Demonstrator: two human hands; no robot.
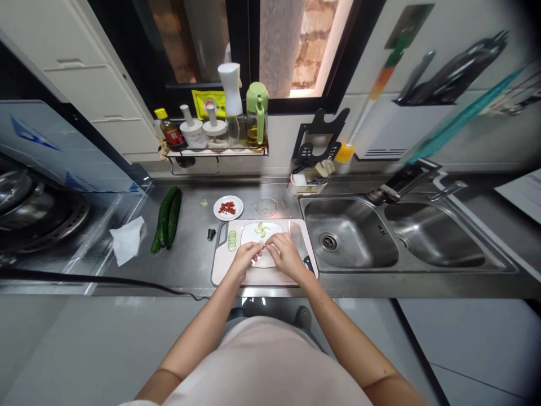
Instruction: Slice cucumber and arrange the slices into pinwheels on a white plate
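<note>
My left hand [248, 257] and my right hand [284, 254] meet over the near part of a white square plate [246, 235]. Their fingertips pinch a small pale piece between them that looks like a cucumber slice [262, 246], mostly hidden by the fingers. Several cut cucumber pieces [262, 229] lie fanned out on the plate's far half. The plate rests on a light cutting board [224, 270]. A row of overlapping cucumber slices [231, 241] lies on the board's left side. At its right edge, beside my right hand, is a knife with a black handle [308, 263].
Left of the board are a cucumber end [211, 234], two whole cucumbers [168, 219] and a crumpled white tissue [127, 239]. Behind it stands a small plate of red bits [218, 210]. A double sink [350, 225] adjoins on the right. Bottles [256, 115] line a rack above.
</note>
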